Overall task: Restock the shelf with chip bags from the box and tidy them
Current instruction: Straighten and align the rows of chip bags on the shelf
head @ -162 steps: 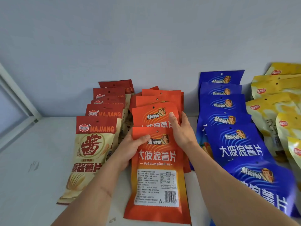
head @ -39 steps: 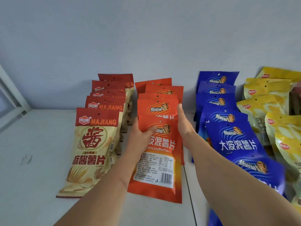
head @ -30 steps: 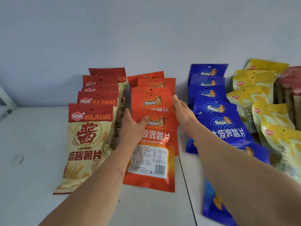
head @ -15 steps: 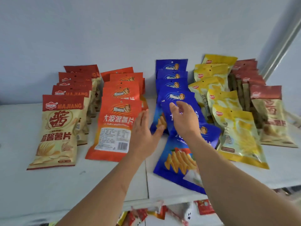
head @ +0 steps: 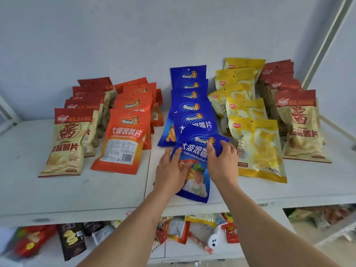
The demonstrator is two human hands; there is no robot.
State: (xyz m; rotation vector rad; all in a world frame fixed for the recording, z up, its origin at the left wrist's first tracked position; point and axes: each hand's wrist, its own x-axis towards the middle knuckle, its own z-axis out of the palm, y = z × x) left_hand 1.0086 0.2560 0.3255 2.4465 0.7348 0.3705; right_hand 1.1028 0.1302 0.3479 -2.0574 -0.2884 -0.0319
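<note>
Five rows of chip bags lean back on the white shelf (head: pixel 100 191): cream-and-red bags (head: pixel 65 143), orange bags (head: pixel 125 139), blue bags (head: pixel 190 93), yellow bags (head: pixel 256 143) and a second cream-and-red row (head: pixel 302 128). The front blue bag (head: pixel 194 151) lies slanted near the shelf's front edge. My left hand (head: pixel 171 170) grips its left edge, thumb on top. My right hand (head: pixel 221 162) holds its upper right corner with curled fingers. The box is out of view.
The wall stands right behind the rows. A white frame post (head: pixel 323 41) rises at the right. Below the front edge, a lower shelf (head: pixel 173 245) holds a loose jumble of mixed snack packs (head: pixel 177 228).
Both hands left the front orange bag and moved right to the blue row. They now hold the front blue bag. The view swung right and pulled back, showing the yellow row and lower shelf.
</note>
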